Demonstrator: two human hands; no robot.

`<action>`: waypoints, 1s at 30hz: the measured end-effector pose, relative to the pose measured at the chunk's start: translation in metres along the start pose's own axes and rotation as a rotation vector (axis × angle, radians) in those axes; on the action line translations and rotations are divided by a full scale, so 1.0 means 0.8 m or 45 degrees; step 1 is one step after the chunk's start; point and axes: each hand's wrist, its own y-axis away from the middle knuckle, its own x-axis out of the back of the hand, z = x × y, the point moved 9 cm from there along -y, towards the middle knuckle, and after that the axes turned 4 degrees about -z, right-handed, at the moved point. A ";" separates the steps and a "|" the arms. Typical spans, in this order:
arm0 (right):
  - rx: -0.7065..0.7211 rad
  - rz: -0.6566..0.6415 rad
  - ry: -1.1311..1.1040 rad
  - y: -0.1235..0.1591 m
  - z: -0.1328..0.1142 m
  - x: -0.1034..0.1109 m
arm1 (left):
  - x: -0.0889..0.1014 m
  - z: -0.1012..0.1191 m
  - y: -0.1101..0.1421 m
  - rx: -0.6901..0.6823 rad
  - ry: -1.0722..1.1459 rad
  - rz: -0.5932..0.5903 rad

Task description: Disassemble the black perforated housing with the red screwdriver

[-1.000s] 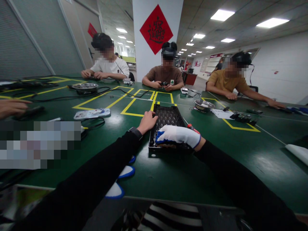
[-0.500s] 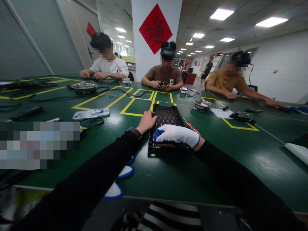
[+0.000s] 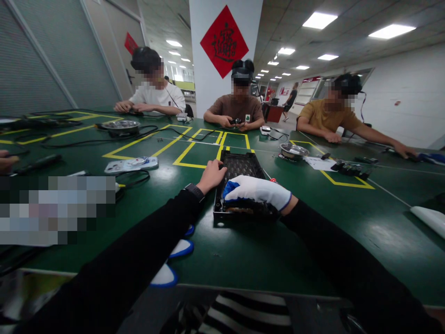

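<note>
A shallow black rectangular case with a patterned inner face lies on the green table, its long side pointing away from me. My left hand, bare and with a dark band at the wrist, grips the case's left wall with the fingers bent over the edge. Over the near end of the case, my right hand wears a white glove with blue fingertips. Its fingers are curled down and closed; whatever they grip is hidden beneath the glove. A red-handled tool mostly disappears behind that hand.
White-and-blue gloves lie by my left forearm. A phone-shaped item and black cables are at left. Metal bowls and small black parts sit farther off. Three people sit across the table, which has yellow tape outlines.
My right hand has shifted and tilted slightly over the case, covering more of the red-handled tool. My left hand stays put. Another person's hand has appeared at the left edge.
</note>
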 end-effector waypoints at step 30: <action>0.128 1.584 0.092 0.200 0.119 0.143 | 0.018 0.013 0.001 -0.006 0.024 0.061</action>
